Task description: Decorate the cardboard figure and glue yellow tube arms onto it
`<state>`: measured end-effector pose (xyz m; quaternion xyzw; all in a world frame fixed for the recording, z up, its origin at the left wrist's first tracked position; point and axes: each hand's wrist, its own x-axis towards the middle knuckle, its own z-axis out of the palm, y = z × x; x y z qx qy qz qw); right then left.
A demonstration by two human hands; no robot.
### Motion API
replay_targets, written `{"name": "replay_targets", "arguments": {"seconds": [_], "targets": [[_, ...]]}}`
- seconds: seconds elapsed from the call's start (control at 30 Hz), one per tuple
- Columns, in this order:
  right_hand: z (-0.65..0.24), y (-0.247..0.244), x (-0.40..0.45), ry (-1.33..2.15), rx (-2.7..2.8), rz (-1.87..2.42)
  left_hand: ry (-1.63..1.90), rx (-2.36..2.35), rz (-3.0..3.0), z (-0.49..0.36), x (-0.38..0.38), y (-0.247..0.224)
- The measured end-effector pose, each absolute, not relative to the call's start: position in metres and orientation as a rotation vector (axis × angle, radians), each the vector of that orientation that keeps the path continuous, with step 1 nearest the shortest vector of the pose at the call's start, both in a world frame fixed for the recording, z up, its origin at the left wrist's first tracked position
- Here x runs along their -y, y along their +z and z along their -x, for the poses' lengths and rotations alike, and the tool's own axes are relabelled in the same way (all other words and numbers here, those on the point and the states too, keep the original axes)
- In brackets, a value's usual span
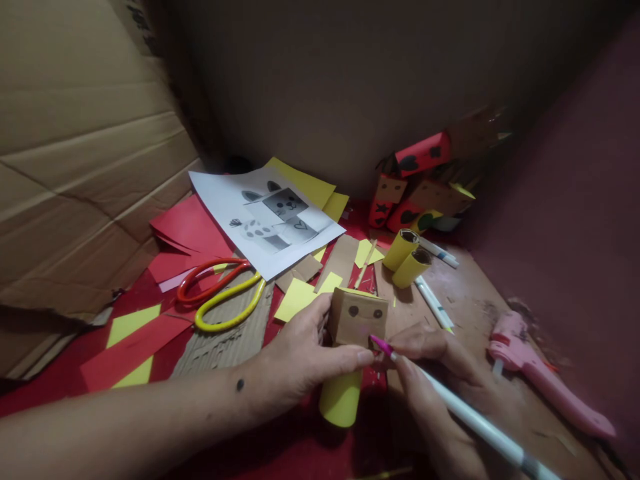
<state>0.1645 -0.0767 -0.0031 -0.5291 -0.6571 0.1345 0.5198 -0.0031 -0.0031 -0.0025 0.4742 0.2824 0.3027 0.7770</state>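
Around you the edges are close: a grey wall (310,87) stands behind, a creased cardboard panel (85,167) bounds the left side, and a purple surface (570,200) slants along the right. The most visible open stretch of the worktop (473,287) is on your right, before the pink glue gun (510,340); at your left, papers and scraps crowd the room for moving. Your left hand (305,353) is closed around the small figure (363,323), with the thumb across its front, while the other fingers are mostly hidden. This figure, a cardboard box head upon a yellow tube body, is upright between your two hands, its two dark eye spots facing you. Your right hand (450,407) pinches a white marker (467,410) between thumb and fingers; its pink tip is at the lower face, but whether it touches I cannot tell. The worktop is partly red and partly brown. Upon it, beyond your left hand, lies a printed sheet (265,257) with an animal picture, next to scissors (230,323) with one red and one yellow handle. Red figures (425,153) are grouped at the back right, and nearer to you stand two yellow tubes (411,268).
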Motion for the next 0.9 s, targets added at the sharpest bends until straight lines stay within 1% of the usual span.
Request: {"name": "replay_targets", "arguments": {"seconds": [0.17, 0.37, 0.9], "targets": [[-0.1661, -0.0039, 0.0792, 0.392, 1.559, 1.222, 0.648, -0.599, -1.028, 0.0035, 0.0032, -0.0008], [-0.1669, -0.0069, 0.0777, 0.357, 1.578, 1.255, 0.658, -0.586, -1.018, 0.0029, 0.0038, -0.0021], [-0.1632, -0.0067, 0.0793, 0.424, 1.571, 1.264, 0.65, -0.602, -1.009, 0.0022, 0.0029, -0.0016]]}}
